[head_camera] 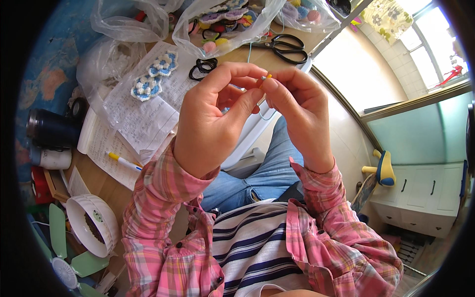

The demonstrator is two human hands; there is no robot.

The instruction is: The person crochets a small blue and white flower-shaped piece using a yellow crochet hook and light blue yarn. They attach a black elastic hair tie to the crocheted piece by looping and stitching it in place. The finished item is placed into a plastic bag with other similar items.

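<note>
My left hand (211, 115) and my right hand (302, 115) meet fingertip to fingertip above my lap. Between the right thumb and forefinger is a small yellow piece (269, 76), mostly covered, perhaps part of a crochet hook. Light blue yarn (249, 52) runs from the bag side down to the left fingers, and a loop of it hangs below the right fingertips. A bit of blue work shows behind the left thumb; the rest is hidden. Two blue-and-white crocheted flowers (146, 87) lie on written sheets (148, 120) left of my left hand.
Black-handled scissors (285, 48), black elastic cords (203, 68) and a plastic bag of crocheted pieces (222, 22) lie beyond my hands. To the left are a pen (124, 161), a dark flask (53, 128), a white bowl (92, 224) and a green-bladed fan (65, 273).
</note>
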